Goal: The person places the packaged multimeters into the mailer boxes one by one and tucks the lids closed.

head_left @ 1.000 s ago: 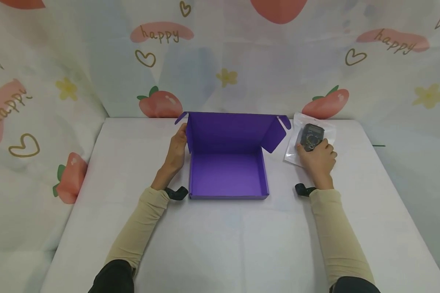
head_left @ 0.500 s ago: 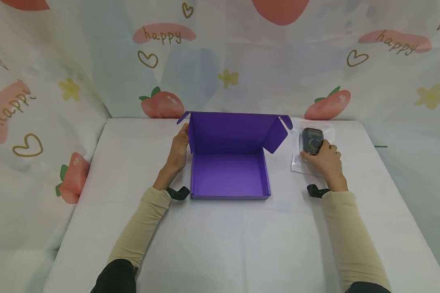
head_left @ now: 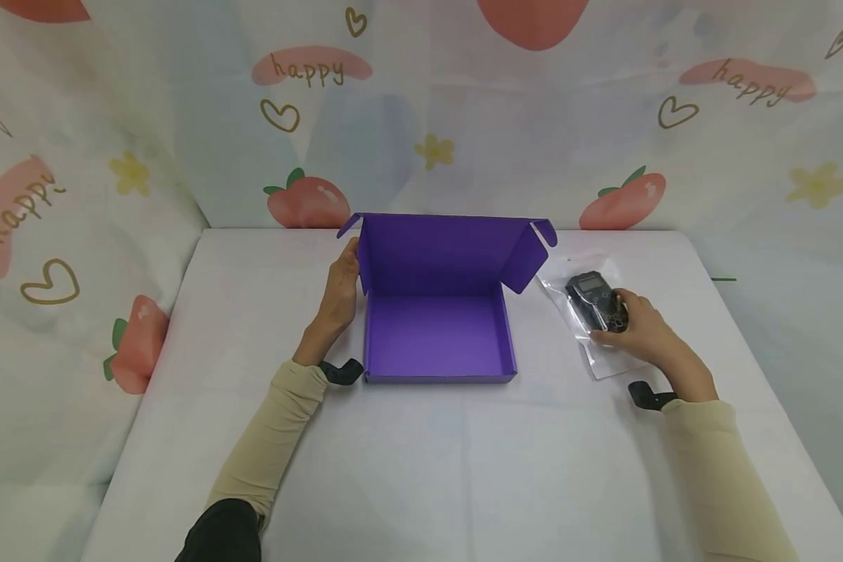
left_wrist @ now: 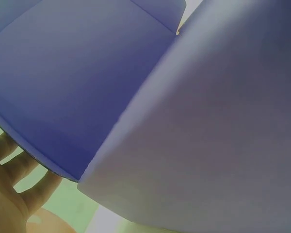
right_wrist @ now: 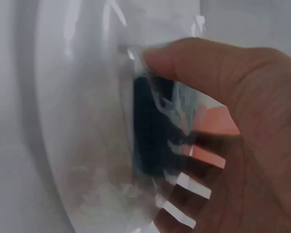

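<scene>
A purple cardboard box (head_left: 439, 339) stands with its lid (head_left: 432, 254) raised, its inside facing me. My left hand (head_left: 339, 289) is at the lid's left side; in the left wrist view its spread fingers (left_wrist: 39, 187) reach behind the lid's edge and rest against it. To the right of the box, my right hand (head_left: 642, 328) grips a black digital multimeter (head_left: 590, 293) inside a clear plastic bag (head_left: 607, 363). The thumb and fingers hold the meter's near end through the plastic. In the right wrist view the multimeter (right_wrist: 153, 126) shows as a dark shape through the bag.
A white cloth covers the table (head_left: 421, 468). Behind and to the left hangs a pale backdrop (head_left: 478, 117) with printed fruit, hearts and "happy". Small black wrist cameras (head_left: 340, 371) sit at both wrists. The box's side flap (head_left: 524, 260) sticks out on the right.
My right hand has drawn the bagged multimeter toward me and slightly right, and the meter has tilted so its screen end points away to the left. The left hand and the box have stayed put.
</scene>
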A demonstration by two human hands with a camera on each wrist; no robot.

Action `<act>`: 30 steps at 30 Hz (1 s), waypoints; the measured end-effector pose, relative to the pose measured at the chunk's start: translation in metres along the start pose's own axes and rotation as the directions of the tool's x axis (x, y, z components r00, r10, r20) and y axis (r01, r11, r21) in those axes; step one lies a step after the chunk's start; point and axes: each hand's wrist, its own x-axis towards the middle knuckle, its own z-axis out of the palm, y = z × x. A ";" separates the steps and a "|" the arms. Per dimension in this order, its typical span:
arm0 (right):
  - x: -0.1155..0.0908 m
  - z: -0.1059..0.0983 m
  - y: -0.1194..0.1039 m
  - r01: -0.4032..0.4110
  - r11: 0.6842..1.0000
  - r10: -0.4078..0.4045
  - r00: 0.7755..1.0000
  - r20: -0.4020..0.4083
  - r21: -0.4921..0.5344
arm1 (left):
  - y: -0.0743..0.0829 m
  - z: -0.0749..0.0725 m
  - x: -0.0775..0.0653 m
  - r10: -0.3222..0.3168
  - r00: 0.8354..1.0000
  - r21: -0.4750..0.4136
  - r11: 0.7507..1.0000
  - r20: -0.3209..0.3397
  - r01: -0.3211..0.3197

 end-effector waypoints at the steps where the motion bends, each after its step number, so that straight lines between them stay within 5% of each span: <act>1: -0.004 0.000 0.002 0.018 1.000 -0.018 1.000 0.009 0.012 | 0.000 0.000 0.000 -0.002 1.000 0.000 1.000 0.001 0.002; 18: -0.048 0.004 0.010 0.230 0.964 -0.244 0.964 0.106 0.132 | 0.000 0.000 0.003 0.006 1.000 0.001 1.000 -0.017 -0.006; 30: -0.061 0.012 0.013 0.286 0.953 -0.286 0.958 0.007 -0.106 | 0.000 0.002 0.000 -0.012 1.000 0.002 1.000 -0.001 0.012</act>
